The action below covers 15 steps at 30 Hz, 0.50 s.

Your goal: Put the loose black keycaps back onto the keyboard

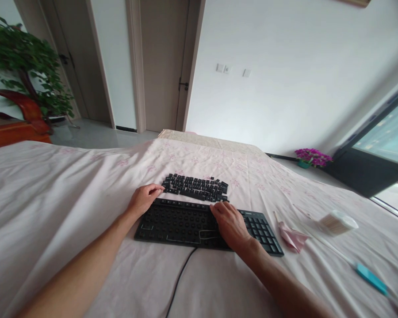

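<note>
A black keyboard (182,225) lies on the pink bedsheet, its main section bare of keycaps and its number pad (261,229) still capped. Just beyond it, loose black keycaps (199,187) are laid out in rows roughly like a key layout. My left hand (144,197) is at the left end of these rows, thumb and fingers pinched together beside the outermost caps; whether a cap is between the fingertips is too small to tell. Across the keyboard's right half rests my right hand (231,223), fingers bent over its far edge close to the nearest caps.
Right of the keyboard lie a pink cloth (292,237), a clear round container of cotton swabs (338,222) and a blue-handled tool (371,278). A black cable (182,274) runs toward me. Beyond the bed are a door (164,66), a plant (26,66) and purple flowers (313,157).
</note>
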Each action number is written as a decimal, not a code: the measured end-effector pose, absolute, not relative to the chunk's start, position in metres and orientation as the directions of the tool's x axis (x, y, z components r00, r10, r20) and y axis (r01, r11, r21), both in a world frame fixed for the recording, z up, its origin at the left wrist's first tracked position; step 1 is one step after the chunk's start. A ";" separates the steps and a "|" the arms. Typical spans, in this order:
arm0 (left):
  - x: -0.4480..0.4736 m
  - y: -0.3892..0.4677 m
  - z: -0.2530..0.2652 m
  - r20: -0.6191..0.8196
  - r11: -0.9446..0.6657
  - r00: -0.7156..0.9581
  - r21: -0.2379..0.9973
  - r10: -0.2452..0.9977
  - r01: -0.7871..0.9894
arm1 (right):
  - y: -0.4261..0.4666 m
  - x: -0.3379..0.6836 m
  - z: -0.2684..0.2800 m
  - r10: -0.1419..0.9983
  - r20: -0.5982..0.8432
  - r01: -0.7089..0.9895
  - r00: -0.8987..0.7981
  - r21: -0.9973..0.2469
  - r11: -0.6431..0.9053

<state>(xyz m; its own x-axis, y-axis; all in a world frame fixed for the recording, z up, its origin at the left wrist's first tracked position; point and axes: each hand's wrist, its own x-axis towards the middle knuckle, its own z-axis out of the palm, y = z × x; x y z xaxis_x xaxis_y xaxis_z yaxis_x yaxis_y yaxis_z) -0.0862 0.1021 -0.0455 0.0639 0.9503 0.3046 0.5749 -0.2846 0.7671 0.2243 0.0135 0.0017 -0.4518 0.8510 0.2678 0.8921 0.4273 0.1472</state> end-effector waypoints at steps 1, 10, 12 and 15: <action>-0.086 0.102 -0.045 0.308 -0.287 0.064 0.765 0.949 0.576 | 0.013 0.223 0.002 0.852 0.263 0.892 -0.452 0.156 0.425; -0.086 0.102 -0.045 0.315 -0.291 0.065 0.756 0.947 0.586 | 0.018 0.227 0.006 0.862 0.278 0.897 -0.423 -0.009 0.442; -0.086 0.102 -0.044 0.313 -0.292 0.069 0.755 0.947 0.587 | 0.020 0.227 0.007 0.862 0.286 0.897 -0.418 -0.021 0.442; -0.086 0.101 -0.043 0.309 -0.283 0.062 0.753 0.949 0.593 | 0.018 0.225 0.006 0.855 0.291 0.894 -0.428 0.001 0.448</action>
